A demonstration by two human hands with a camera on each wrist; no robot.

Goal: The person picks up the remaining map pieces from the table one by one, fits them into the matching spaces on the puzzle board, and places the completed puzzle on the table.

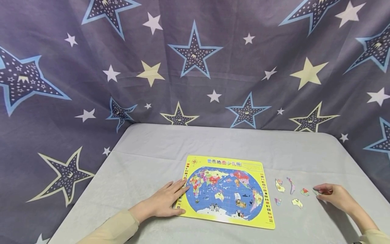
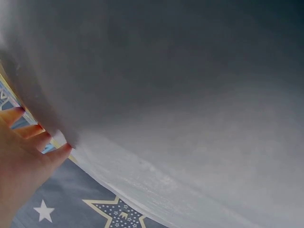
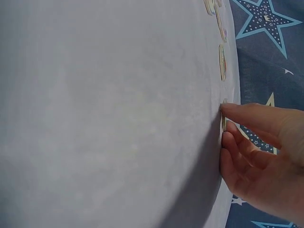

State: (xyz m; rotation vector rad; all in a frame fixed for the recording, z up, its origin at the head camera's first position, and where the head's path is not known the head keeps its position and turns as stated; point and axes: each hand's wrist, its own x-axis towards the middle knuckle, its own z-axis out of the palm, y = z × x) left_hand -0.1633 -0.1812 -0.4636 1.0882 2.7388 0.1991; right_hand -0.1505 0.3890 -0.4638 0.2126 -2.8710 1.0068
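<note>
A world map puzzle board point(image 1: 225, 225) with a yellow border lies flat on the table. My left hand point(image 1: 166, 199) rests at its left edge, fingers spread and reaching onto the border; the left wrist view shows the same hand point(image 2: 28, 159) with straight fingers. Right of the board, my right hand point(image 1: 335, 196) pinches a small puzzle piece point(image 3: 224, 122) between thumb and fingers, down at the table surface. Most of that piece is hidden. Near this hand lie a red and green piece point(image 1: 305, 192) and a pale yellow piece point(image 1: 297, 203).
Closer to the board lie a pale piece with an orange patch point(image 1: 279, 185), a long purple-pink piece point(image 1: 291, 186) and a small blue-purple piece point(image 1: 278, 201). A grey cloth point(image 1: 146, 145) covers the table. Star-printed curtains point(image 1: 210, 91) hang behind it and at the sides.
</note>
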